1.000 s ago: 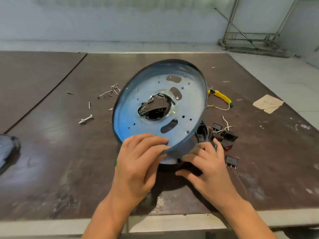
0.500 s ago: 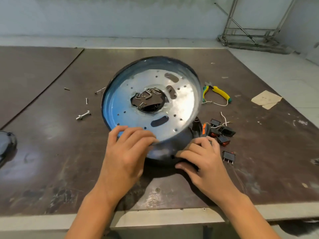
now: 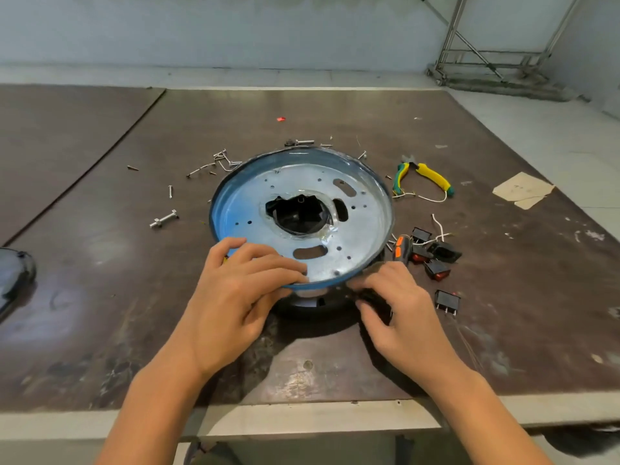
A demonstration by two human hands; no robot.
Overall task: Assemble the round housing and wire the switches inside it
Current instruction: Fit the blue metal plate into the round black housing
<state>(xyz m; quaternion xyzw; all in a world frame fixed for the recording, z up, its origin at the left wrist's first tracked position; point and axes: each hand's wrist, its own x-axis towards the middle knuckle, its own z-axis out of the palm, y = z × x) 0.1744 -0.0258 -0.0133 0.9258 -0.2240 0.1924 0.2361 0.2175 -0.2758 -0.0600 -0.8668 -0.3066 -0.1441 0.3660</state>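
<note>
The round metal housing plate (image 3: 362, 216), silver inside with a blue rim and a black centre hole, lies tilted over a black base (image 3: 312, 305) on the table. My left hand (image 3: 235, 297) grips the plate's near rim, fingers over its inner face. My right hand (image 3: 399, 307) holds the black base under the plate's near right edge, its fingers curled round the dark part. Several black rocker switches (image 3: 436, 260) with white wires lie just right of the housing.
Yellow-green pliers (image 3: 422, 174) lie at the right rear. An orange-black screwdriver (image 3: 401, 250) rests by the switches. Loose screws (image 3: 221, 161) and a bolt (image 3: 164, 219) are scattered left and behind. A dark cover (image 3: 15, 273) sits at the left edge, paper (image 3: 521, 189) far right.
The housing plate has come down from a steep upright tilt to nearly flat over the black base. Both hands stayed on its near edge.
</note>
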